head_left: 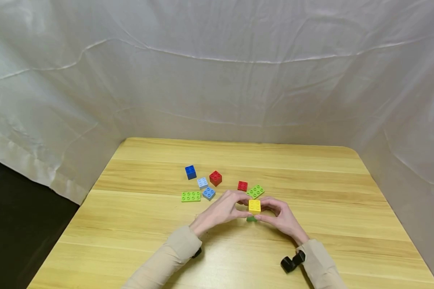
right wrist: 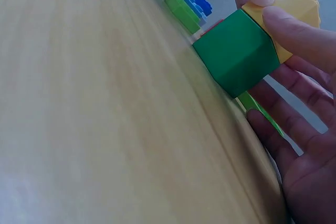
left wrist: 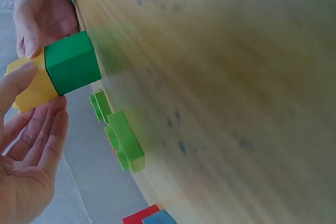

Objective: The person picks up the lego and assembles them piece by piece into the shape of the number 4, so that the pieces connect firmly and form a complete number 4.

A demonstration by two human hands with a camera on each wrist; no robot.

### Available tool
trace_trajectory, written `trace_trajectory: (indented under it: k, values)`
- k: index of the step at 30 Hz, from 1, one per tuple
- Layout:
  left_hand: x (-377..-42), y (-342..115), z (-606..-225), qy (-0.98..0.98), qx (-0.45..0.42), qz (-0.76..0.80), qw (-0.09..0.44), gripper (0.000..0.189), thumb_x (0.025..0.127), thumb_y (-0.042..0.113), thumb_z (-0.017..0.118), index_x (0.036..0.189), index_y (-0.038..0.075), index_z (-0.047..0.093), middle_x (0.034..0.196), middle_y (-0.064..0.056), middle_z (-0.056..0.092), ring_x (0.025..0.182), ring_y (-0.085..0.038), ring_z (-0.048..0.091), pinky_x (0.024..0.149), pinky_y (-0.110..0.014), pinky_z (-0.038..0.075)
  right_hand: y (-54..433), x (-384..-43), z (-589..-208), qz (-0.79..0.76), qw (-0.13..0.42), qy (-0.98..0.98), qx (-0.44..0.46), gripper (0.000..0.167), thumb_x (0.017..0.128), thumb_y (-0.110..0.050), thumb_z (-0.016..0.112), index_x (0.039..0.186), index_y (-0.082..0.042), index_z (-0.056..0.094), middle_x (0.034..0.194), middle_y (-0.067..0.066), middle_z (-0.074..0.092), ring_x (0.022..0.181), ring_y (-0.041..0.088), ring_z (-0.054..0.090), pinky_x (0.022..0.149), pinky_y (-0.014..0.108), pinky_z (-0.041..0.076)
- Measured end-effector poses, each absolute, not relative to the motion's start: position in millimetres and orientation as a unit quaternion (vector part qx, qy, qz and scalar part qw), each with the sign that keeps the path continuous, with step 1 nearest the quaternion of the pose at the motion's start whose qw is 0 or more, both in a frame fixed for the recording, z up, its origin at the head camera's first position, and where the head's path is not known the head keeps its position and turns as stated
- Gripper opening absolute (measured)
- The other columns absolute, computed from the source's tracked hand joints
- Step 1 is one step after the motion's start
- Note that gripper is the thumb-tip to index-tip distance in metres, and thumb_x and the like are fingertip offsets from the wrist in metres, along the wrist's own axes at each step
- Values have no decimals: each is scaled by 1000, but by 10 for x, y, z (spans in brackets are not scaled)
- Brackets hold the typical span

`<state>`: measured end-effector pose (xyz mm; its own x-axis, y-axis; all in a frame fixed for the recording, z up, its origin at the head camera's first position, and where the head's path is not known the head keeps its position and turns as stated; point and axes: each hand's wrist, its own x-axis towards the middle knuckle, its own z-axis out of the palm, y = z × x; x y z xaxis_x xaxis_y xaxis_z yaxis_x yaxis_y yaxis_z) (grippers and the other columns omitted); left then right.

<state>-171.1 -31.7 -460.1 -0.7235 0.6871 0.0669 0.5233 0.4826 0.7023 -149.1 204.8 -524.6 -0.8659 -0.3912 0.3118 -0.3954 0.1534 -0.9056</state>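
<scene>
A yellow building block (head_left: 254,206) sits on top of a green building block (left wrist: 73,63), their faces meeting. My left hand (head_left: 225,208) pinches the yellow block from the left between thumb and fingers. From the right, my right hand (head_left: 280,216) pinches the same yellow block, its thumb on the near side. In the head view most of the green block (head_left: 251,218) is hidden beneath the yellow one. Just behind the hands lies a flat lime-green block (head_left: 255,191), with a flat red block (head_left: 242,186) beside it.
Left of the hands on the wooden table (head_left: 130,224) lie a lime-green block (head_left: 191,196), a blue block (head_left: 209,193), a pale blue block (head_left: 202,183), a taller red block (head_left: 215,178) and a dark blue block (head_left: 190,172). A pale curtain (head_left: 217,88) hangs behind the table.
</scene>
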Motion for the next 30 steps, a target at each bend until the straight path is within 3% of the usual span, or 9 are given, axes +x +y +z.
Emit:
trace_trajectory:
  k: [18,30]
  values:
    - [-1724,-324,-4620,848,365,370,106,35,92,29,74,123,13,69,117,0,75,108,-14,71,97,-23,56,2048,-1490,-5248,616,-7,-741,267,33,82,7,77,113,6,68,115,-9,69,103,2,67,92,19,57]
    - [-1736,-322,-4624,846,346,388,115,35,89,27,77,120,13,71,115,-1,75,106,-17,72,96,-25,57,2054,-1499,-5268,632,-36,-730,257,37,86,5,74,121,7,64,116,-11,69,100,6,68,89,22,58]
